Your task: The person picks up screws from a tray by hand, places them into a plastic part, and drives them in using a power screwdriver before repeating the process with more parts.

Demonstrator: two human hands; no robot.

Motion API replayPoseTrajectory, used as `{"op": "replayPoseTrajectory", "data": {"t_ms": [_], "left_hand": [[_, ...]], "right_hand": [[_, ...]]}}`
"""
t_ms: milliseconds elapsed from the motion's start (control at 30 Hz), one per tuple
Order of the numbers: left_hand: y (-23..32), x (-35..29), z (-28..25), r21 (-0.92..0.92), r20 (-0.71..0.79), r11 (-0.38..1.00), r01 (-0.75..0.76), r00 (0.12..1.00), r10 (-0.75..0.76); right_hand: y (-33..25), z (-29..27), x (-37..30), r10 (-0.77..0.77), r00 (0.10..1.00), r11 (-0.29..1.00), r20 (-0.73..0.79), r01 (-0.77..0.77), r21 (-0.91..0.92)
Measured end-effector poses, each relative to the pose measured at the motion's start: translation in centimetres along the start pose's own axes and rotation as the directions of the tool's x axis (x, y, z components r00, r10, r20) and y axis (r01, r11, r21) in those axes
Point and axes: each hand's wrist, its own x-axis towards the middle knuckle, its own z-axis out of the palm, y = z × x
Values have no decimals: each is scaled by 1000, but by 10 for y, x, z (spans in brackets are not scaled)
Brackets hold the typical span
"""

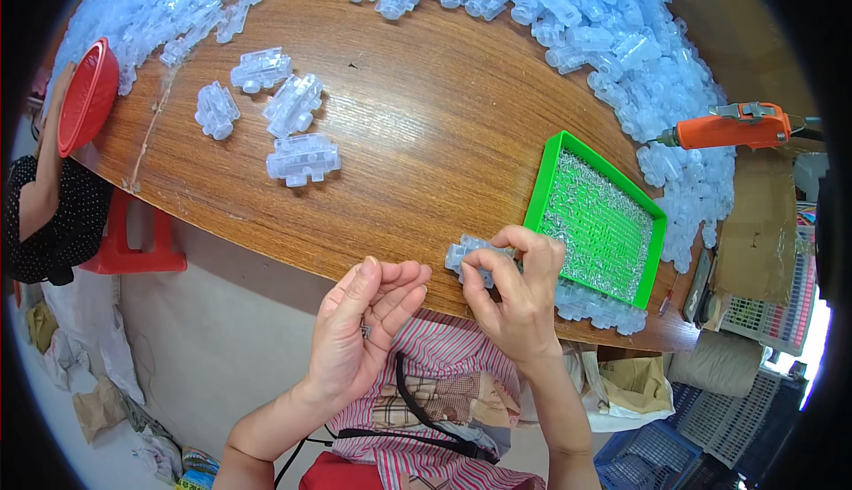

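My left hand [362, 330] is cupped palm up off the table's front edge, fingers curled over a few small metal screws [365, 331] that show only in part. My right hand [519, 290] is closed in a pinch over a clear plastic housing [469, 248] lying near that edge. Thumb and index finger meet at the housing's top; what is between the tips is too small to make out. Just beyond the right hand stands a green tray [534, 211] of small silver screws [603, 215]. Some clear housings [603, 311] lie along the tray's near side.
Several clear housings [303, 160] lie apart at the left. Large heaps of clear plastic parts [612, 46] cover the back and right. An orange electric screwdriver [732, 128] rests over the right heap. Another person's arm [44, 179] holds a red bowl [91, 99] at far left.
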Motion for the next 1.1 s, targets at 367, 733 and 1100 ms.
{"op": "replayPoseTrajectory", "data": {"t_ms": [367, 733, 1100], "left_hand": [[-1, 4, -2, -76, 16, 997, 10, 1000, -8], [-45, 63, 118, -126, 459, 966, 226, 876, -145], [-90, 123, 161, 456, 323, 890, -25, 936, -139]], "right_hand": [[-22, -49, -19, 101, 995, 921, 5, -95, 379], [-87, -123, -39, 89, 890, 75, -448, 442, 894], [-71, -99, -12, 151, 111, -50, -982, 993, 105]]}}
